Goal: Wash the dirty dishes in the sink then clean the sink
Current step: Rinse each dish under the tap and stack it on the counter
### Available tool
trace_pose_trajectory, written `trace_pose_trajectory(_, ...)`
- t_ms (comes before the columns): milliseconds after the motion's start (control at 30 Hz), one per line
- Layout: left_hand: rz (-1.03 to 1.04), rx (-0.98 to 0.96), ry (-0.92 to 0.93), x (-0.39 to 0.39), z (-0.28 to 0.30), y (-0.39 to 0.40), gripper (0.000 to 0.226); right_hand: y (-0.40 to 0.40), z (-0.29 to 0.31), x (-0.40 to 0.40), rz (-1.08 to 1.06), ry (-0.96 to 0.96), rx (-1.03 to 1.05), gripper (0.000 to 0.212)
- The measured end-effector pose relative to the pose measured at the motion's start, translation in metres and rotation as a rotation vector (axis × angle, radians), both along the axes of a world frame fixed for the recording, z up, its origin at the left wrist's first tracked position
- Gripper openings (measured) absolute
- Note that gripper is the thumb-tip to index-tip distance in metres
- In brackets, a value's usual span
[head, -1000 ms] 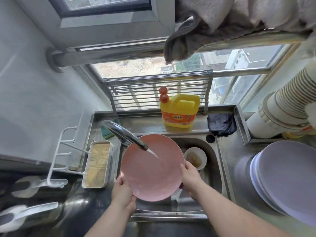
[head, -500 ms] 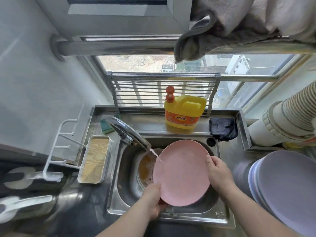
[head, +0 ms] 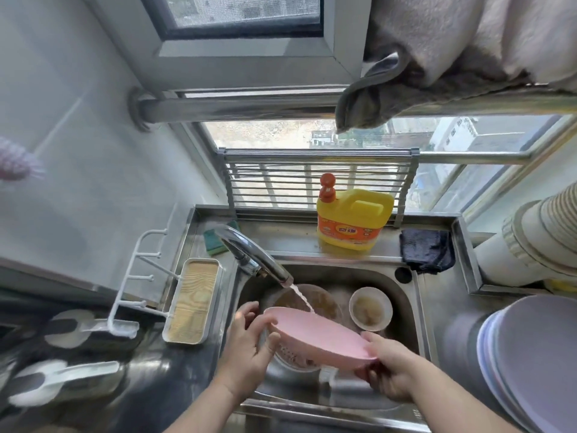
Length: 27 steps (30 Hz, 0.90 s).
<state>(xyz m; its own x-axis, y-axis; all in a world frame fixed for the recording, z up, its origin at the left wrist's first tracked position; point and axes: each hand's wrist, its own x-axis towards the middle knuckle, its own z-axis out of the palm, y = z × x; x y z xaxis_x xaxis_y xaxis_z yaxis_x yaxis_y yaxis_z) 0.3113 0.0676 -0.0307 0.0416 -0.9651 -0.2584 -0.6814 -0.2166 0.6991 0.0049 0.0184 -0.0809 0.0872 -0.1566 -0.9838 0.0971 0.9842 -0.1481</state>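
Observation:
A pink plate [head: 324, 337] is tilted almost edge-on over the steel sink [head: 409, 310]. My left hand [head: 248, 345] grips its left rim and my right hand [head: 390, 367] grips its right rim. Water runs from the chrome tap [head: 249, 254] onto the plate's upper edge. Behind the plate, inside the sink, stand a large bowl of brown dirty water [head: 321, 300] and a small white bowl [head: 370, 308] with residue. A perforated strainer [head: 293, 354] shows under the plate.
A yellow detergent bottle [head: 352, 218], a green sponge [head: 215, 242] and a dark cloth [head: 426, 250] sit on the ledge behind the sink. Stacked pale plates [head: 530, 354] stand on the right counter. A white tray [head: 193, 300] sits left of the sink.
The pink plate has been tipped from facing me to nearly flat and edge-on, and lowered nearer the sink's front. Both hands shifted along its rim; the dirty bowls behind are now uncovered.

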Motion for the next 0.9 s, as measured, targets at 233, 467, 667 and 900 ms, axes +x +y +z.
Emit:
trace_pose_trajectory(233, 0.350, 0.243, 0.366, -0.035, -0.010, -0.020, 0.039, -0.008, 0.012, -0.017, -0.152, 0.020, -0.098, 0.037)
trace_pose_trajectory(467, 0.632, 0.468, 0.685, -0.071, -0.028, -0.045, 0.041, -0.006, 0.007, -0.037, 0.078, 0.285, -0.368, 0.036)
trace_pose_trajectory(667, 0.712, 0.534, 0.741, -0.081, -0.021, -0.064, 0.025, -0.013, 0.005, -0.046, 0.028, 0.329, -0.429, 0.038)
trace_pose_trajectory(900, 0.898, 0.573, 0.885, -0.063, -0.021, -0.065, 0.029, -0.047, 0.023, -0.015, -0.114, 0.269, -0.273, 0.047)
